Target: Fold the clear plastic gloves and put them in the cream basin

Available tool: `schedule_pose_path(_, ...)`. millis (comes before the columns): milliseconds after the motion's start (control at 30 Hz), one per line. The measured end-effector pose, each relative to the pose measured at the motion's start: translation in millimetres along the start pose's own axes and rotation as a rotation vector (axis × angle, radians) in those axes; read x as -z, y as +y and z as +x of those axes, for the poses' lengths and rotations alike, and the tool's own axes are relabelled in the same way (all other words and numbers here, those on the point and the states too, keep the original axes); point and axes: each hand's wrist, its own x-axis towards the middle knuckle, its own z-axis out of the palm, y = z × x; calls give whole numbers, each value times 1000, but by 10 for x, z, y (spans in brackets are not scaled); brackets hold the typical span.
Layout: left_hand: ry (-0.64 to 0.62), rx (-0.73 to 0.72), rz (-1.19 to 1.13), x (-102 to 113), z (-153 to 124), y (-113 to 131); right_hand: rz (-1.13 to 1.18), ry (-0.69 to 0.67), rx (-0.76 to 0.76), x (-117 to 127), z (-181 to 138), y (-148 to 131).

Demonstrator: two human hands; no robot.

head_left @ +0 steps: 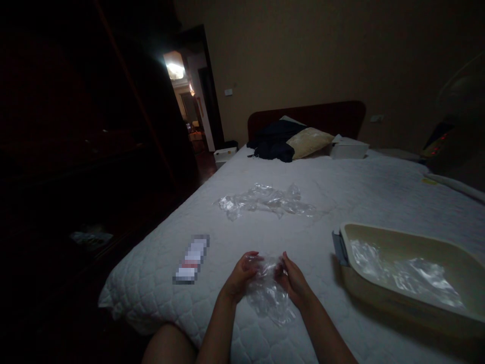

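My left hand [242, 275] and my right hand [291, 280] both pinch the top edge of a clear plastic bag [270, 298], fingers closed on it. The bag hangs down between my wrists onto the white quilted bed [310, 202]. A crumpled pile of clear plastic bags [265, 201] lies farther up the bed, beyond my hands.
A beige tub [413, 303] holding more clear plastic sits on the bed at the right. A small blurred packet [191, 259] lies left of my hands. Pillows, dark clothing [275, 140] and a white box [348, 148] are by the headboard. The left bed edge drops into a dark floor.
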Motion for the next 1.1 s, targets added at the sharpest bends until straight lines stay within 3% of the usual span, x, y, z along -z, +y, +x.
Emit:
schedule_pose_path(167, -70, 29, 41, -12, 10, -7, 39, 27, 2, 41, 60, 44)
schedule_pose_path(400, 209, 33, -110, 11, 87, -71, 91, -3, -13, -41, -5, -36)
schedule_pose_path(733, 185, 99, -317, 112, 177, -112, -43, -131, 78, -52, -105, -87)
schedule_pose_path(900, 213, 103, -329, 107, 165, -99, -141, -65, 75, -32, -58, -51)
schedule_pose_path(1100, 152, 49, -331, 76, 115, -61, -219, -38, 163, 45, -32, -14)
